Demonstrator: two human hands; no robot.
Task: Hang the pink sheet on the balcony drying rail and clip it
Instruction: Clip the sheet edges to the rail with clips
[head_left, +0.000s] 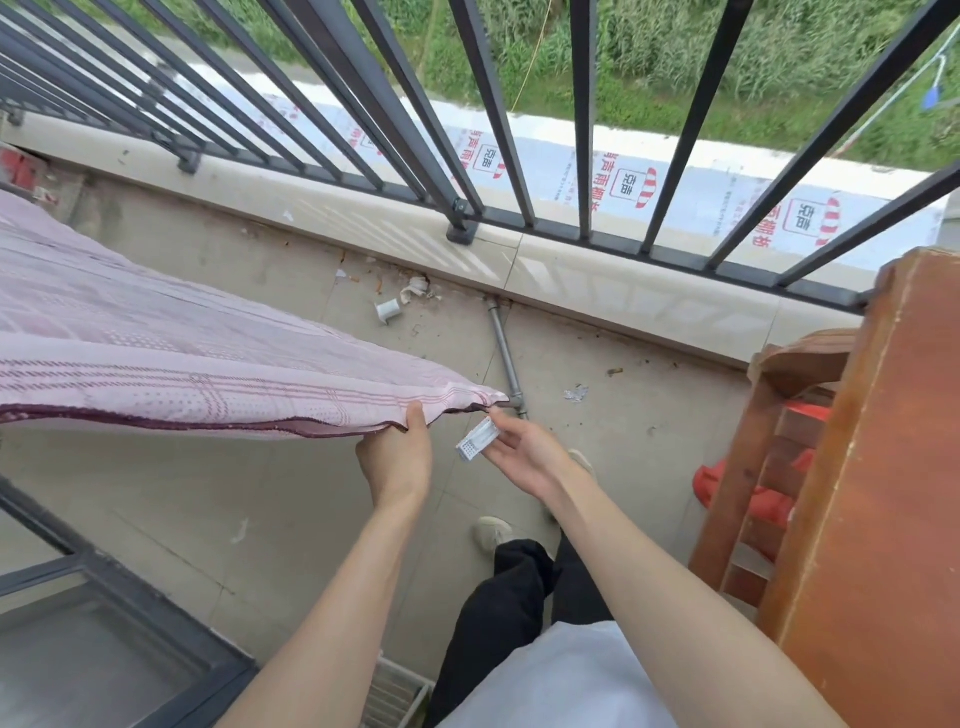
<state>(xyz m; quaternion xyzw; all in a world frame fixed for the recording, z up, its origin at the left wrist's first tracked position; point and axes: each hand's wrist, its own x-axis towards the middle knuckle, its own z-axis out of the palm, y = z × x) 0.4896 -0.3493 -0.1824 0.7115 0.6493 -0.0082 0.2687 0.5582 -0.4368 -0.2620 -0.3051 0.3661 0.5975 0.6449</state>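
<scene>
The pink patterned sheet (156, 353) with a dark purple hem spreads across the left of the view, hanging over something I cannot see. My left hand (397, 457) pinches the sheet's edge near its right corner, thumb on top. My right hand (524, 457) holds a white plastic clip (478, 440) just below and right of that corner, a fingertip close to the fabric's tip. A thin grey metal rail (505, 353) runs away from the corner toward the balcony ledge.
Black balcony railing (467, 156) stands along the tiled ledge ahead. A brown wooden cabinet (878, 493) and wooden chair with red items fill the right. Small litter and a white pipe piece (388, 310) lie on the floor. A dark-framed glass door (104, 623) is lower left.
</scene>
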